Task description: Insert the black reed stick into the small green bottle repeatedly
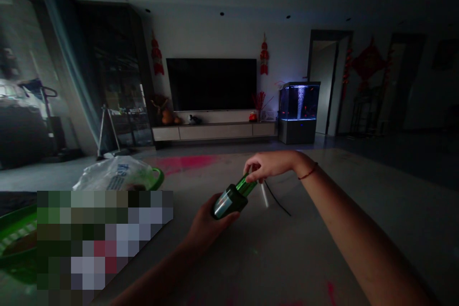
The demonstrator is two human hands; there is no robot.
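Note:
A dark green bottle (234,199) with a pale label is held tilted over the table (287,253), its top leaning up and to the right. My left hand (211,217) is wrapped round the bottle's body from below. At the shiny green upper part (245,184), the fingers of my right hand (265,166) are closed round it from above. I cannot tell whether that part is a neck or a cap. A thin dark cord or stick (278,199) lies on the table just beyond the bottle, close to my right hand.
Green baskets (158,179) stand at the left, one beside a white plastic bag (118,174); a blurred-out patch hides part of that area. Pinkish-red stains (190,162) mark the tabletop. Beyond are a television (211,84), a low cabinet (215,131) and a lit fish tank (299,103).

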